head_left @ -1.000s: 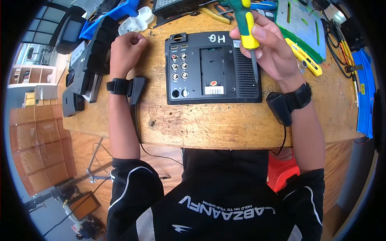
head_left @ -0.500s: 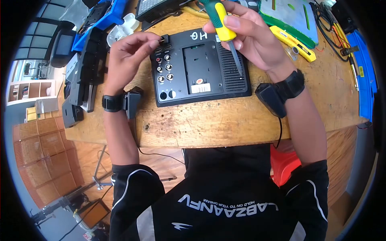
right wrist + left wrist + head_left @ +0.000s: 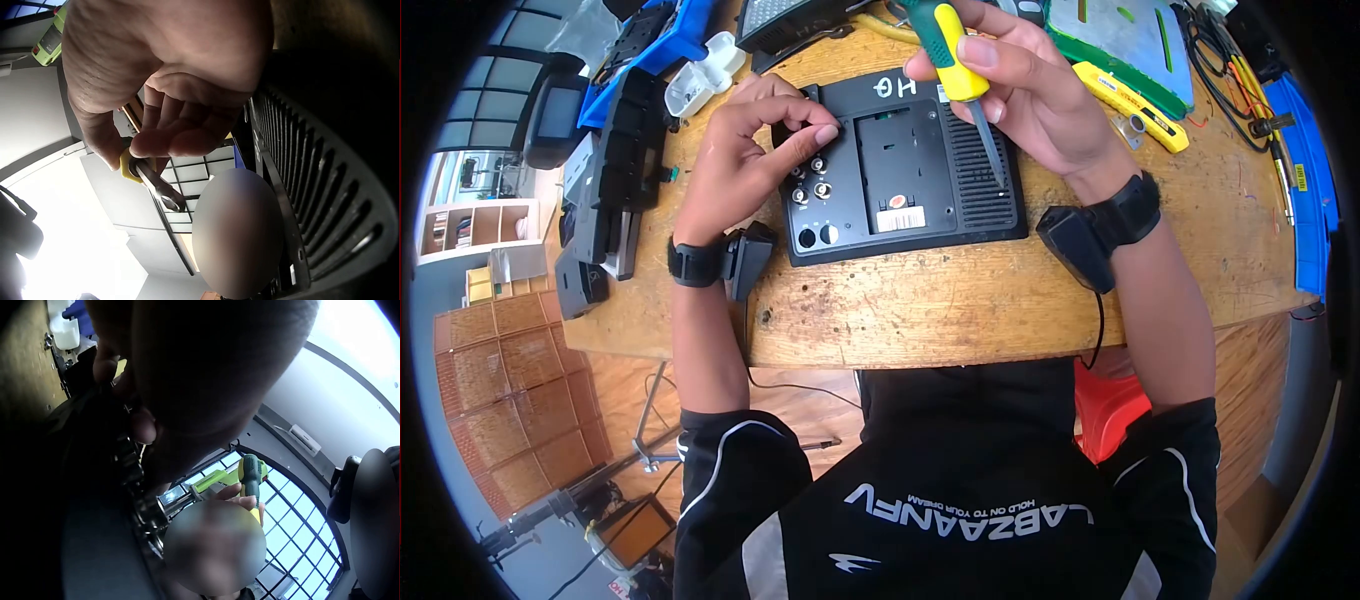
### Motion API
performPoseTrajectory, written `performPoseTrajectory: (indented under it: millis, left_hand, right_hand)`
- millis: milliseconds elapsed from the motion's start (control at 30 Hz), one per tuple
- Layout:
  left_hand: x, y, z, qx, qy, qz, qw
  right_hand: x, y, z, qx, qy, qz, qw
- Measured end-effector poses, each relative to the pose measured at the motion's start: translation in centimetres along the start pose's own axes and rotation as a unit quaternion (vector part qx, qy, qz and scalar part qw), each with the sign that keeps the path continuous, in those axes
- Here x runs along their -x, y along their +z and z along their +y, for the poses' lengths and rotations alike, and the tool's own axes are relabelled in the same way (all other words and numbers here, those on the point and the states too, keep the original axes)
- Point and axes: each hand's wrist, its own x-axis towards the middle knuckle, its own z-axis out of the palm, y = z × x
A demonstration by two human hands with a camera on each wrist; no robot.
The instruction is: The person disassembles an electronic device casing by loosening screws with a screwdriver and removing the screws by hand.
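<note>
A black monitor lies back side up on the wooden bench, showing metal sockets, a recessed bay and a vent grille. My left hand reaches over its upper left part, thumb and index fingertips close together right at the casing beside the sockets. Anything between those fingertips is hidden, so I cannot tell whether they pinch something. My right hand grips a yellow and green screwdriver by its handle, above the vent grille. Its shaft points down toward the grille; the right wrist view shows the metal shaft.
Behind the left hand stands an opened white plastic case, near a blue bin. Dark equipment lines the left. A yellow utility knife lies at the right, before a green-edged board. Cables lie farther right.
My left hand has moved from the bench at the monitor's left to over its upper left part. The right hand keeps its grip on the screwdriver. The head view has shifted slightly.
</note>
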Motion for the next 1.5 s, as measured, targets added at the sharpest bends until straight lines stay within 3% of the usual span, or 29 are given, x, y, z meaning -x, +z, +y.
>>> performPoseTrajectory:
  millis: [700,1000,1500]
  left_hand:
    - [0.06,-0.18,-0.50,0.004,0.004,-0.016,1.000]
    - [0.08,0.05,0.06,0.040,-0.036,-0.013,0.998]
    - [0.01,0.35,-0.12,-0.002,0.017,0.011,1.000]
  right_hand:
    - [0.03,0.23,-0.14,-0.012,-0.004,-0.003,1.000]
    - [-0.10,-0.11,0.00,0.003,-0.008,-0.012,1.000]
    - [0.01,0.30,-0.13,0.004,-0.002,0.003,1.000]
